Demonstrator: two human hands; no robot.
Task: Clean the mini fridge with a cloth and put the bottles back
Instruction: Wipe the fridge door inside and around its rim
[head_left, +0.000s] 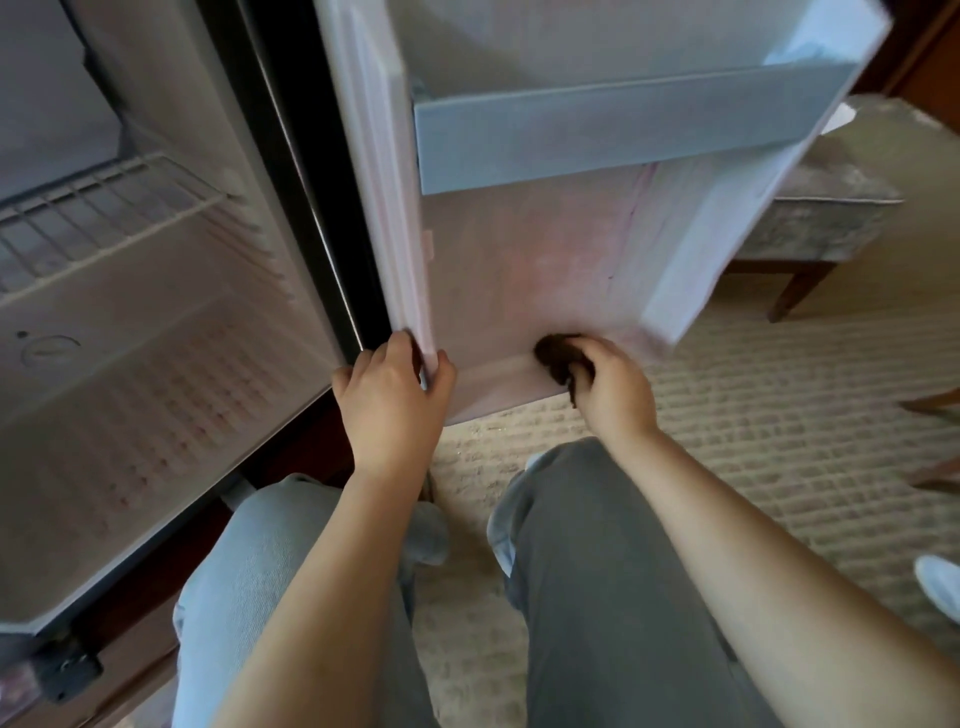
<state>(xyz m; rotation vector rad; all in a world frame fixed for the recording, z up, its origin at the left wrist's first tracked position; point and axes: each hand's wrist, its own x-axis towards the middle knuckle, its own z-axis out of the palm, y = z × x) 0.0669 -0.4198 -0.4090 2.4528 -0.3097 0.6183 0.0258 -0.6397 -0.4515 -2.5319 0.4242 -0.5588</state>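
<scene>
Floor: beige patterned carpet.
On the carpet: upholstered bench on wooden legs, far right, beyond the fridge door; white shoe at the right edge.
Fridge interior: white wire shelf, upper left.
Door: grey shelf rail.

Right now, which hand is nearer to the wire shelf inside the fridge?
Left. The left hand grips the door edge, right of and below the wire shelf; the right hand, holding the dark cloth, is farther right.
</scene>
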